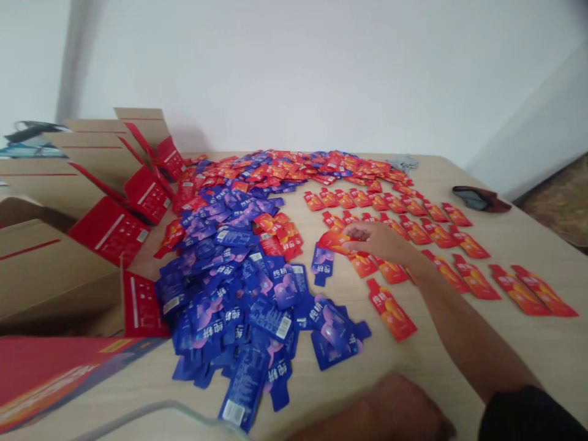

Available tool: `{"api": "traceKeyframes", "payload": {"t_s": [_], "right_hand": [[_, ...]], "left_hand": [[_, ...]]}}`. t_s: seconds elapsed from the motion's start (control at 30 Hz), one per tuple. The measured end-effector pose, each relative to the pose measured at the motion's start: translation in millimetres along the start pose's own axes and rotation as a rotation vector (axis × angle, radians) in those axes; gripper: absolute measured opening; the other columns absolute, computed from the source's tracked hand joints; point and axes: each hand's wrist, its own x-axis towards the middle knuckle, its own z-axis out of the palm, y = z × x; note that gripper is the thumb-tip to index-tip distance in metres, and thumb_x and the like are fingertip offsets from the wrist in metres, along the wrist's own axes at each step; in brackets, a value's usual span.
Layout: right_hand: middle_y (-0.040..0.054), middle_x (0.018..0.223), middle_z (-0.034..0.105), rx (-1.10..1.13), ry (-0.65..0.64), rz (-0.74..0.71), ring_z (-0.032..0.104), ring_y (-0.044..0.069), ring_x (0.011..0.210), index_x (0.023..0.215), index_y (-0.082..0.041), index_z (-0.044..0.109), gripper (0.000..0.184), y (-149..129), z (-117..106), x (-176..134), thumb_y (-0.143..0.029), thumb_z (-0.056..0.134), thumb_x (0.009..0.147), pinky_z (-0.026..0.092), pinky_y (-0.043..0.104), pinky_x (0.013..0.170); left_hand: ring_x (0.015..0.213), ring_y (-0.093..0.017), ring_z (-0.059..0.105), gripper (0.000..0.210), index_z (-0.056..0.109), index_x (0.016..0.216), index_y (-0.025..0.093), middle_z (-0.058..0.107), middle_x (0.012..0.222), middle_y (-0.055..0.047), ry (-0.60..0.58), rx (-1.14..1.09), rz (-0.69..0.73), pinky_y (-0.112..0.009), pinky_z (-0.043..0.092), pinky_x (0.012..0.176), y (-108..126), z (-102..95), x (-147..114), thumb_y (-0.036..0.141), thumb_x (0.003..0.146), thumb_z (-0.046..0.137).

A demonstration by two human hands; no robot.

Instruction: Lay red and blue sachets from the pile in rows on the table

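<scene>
My right hand (367, 237) reaches over the table with its fingers closed on an orange-red pouch (333, 241), which lies tilted above the rows. Just below it is a blue pouch (323, 262), flat on the wood. Several orange-red pouches (391, 309) are laid out in rows around and beyond this hand. At the bottom edge, my left hand (399, 404) is blurred, and its fingers cannot be made out. To its left spreads a large heap of blue pouches (225, 269), with a few orange-red pouches (285, 236) on its right side.
Open cardboard boxes (110, 229) with red flaps stand along the left. Mixed red and blue pouches (280, 168) are piled by the white wall (321, 73). A dark phone-like object (471, 197) on something brown and a grey cloth (403, 162) lie at the back right.
</scene>
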Motion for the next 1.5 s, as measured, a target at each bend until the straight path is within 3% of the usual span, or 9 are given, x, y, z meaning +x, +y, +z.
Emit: {"api": "traceKeyframes", "payload": {"t_s": [0.17, 0.3, 0.43, 0.6, 0.7, 0.83, 0.93, 1.13, 1.5], "right_hand": [[0.0070, 0.110, 0.078, -0.235, -0.132, 0.074, 0.070, 0.027, 0.102, 0.103, -0.028, 0.083, 0.043, 29.6, -88.6, -83.9, -0.065, 0.066, 0.091, 0.054, 0.040, 0.091], [0.0072, 0.111, 0.078, -0.306, -0.392, 0.096, 0.070, 0.028, 0.105, 0.107, -0.028, 0.084, 0.042, 49.9, -111.2, -136.2, -0.057, 0.053, 0.103, 0.052, 0.041, 0.096], [0.0054, 0.098, 0.078, -0.474, -0.488, 0.056, 0.072, 0.027, 0.099, 0.093, -0.028, 0.084, 0.032, 72.7, -87.8, -168.3, -0.030, 0.053, 0.101, 0.052, 0.040, 0.092], [0.0038, 0.086, 0.076, -0.614, -0.403, -0.097, 0.071, 0.022, 0.085, 0.075, -0.025, 0.079, 0.029, 96.1, -47.8, -182.4, -0.007, 0.059, 0.087, 0.054, 0.036, 0.086], [0.0055, 0.101, 0.077, -0.624, -0.251, -0.123, 0.072, 0.024, 0.101, 0.082, -0.027, 0.080, 0.028, 104.7, -44.5, -194.3, -0.011, 0.059, 0.091, 0.055, 0.039, 0.094], [0.0073, 0.122, 0.074, -0.623, 0.004, 0.005, 0.071, 0.027, 0.111, 0.105, -0.031, 0.080, 0.019, 115.0, -41.9, -233.0, -0.037, 0.064, 0.099, 0.058, 0.042, 0.096], [0.0073, 0.117, 0.073, -0.603, 0.122, 0.175, 0.073, 0.026, 0.098, 0.111, -0.031, 0.076, 0.029, 123.8, -19.4, -268.4, -0.054, 0.070, 0.094, 0.061, 0.040, 0.087], [0.0115, 0.121, 0.070, -0.536, 0.394, 0.242, 0.068, 0.032, 0.114, 0.119, -0.027, 0.070, 0.039, 142.0, 34.2, -300.8, -0.057, 0.068, 0.094, 0.058, 0.051, 0.100], [0.0084, 0.138, 0.068, -0.468, 0.393, 0.125, 0.063, 0.029, 0.128, 0.130, -0.030, 0.069, 0.032, 139.8, 38.4, -285.3, -0.036, 0.064, 0.099, 0.053, 0.050, 0.110]], "left_hand": [[0.068, -0.023, 0.076, 0.049, 0.078, 0.091, 0.021, 0.080, 0.075, -0.005, 0.041, -0.003, -0.082, -0.033, 0.041, 0.043, 0.8, 7.5, 6.0, 0.064, 0.091, 0.057], [0.065, -0.023, 0.075, 0.048, 0.078, 0.086, 0.020, 0.080, 0.072, -0.005, 0.103, -0.033, -0.120, -0.033, 0.042, 0.047, 3.3, 12.5, 1.9, 0.062, 0.090, 0.054], [0.061, -0.021, 0.073, 0.047, 0.077, 0.081, 0.020, 0.079, 0.069, -0.006, 0.145, -0.026, -0.132, -0.031, 0.037, 0.046, 3.8, 14.4, 0.7, 0.061, 0.088, 0.056], [0.062, -0.022, 0.073, 0.042, 0.075, 0.080, 0.020, 0.078, 0.070, -0.005, 0.164, -0.039, -0.127, -0.033, 0.033, 0.045, 3.5, 10.6, -0.4, 0.058, 0.085, 0.057], [0.063, -0.021, 0.073, 0.042, 0.075, 0.081, 0.021, 0.078, 0.071, -0.004, 0.154, -0.043, -0.126, -0.033, 0.031, 0.045, 3.6, 9.1, -1.2, 0.057, 0.086, 0.056], [0.064, -0.020, 0.073, 0.041, 0.075, 0.079, 0.021, 0.079, 0.071, -0.003, 0.189, -0.050, -0.124, -0.032, 0.033, 0.047, 4.7, 10.6, -1.5, 0.058, 0.086, 0.059], [0.061, -0.020, 0.071, 0.037, 0.075, 0.077, 0.021, 0.078, 0.069, -0.002, 0.222, -0.079, -0.143, -0.031, 0.034, 0.046, 5.4, 12.3, -1.4, 0.055, 0.084, 0.061], [0.060, -0.018, 0.068, 0.031, 0.071, 0.074, 0.022, 0.076, 0.067, 0.000, 0.281, -0.104, -0.134, -0.030, 0.036, 0.048, 4.5, 15.1, -2.4, 0.051, 0.081, 0.061], [0.061, -0.018, 0.067, 0.029, 0.068, 0.075, 0.023, 0.076, 0.070, 0.001, 0.274, -0.100, -0.130, -0.032, 0.034, 0.049, 4.1, 16.4, -3.4, 0.050, 0.081, 0.061]]}}
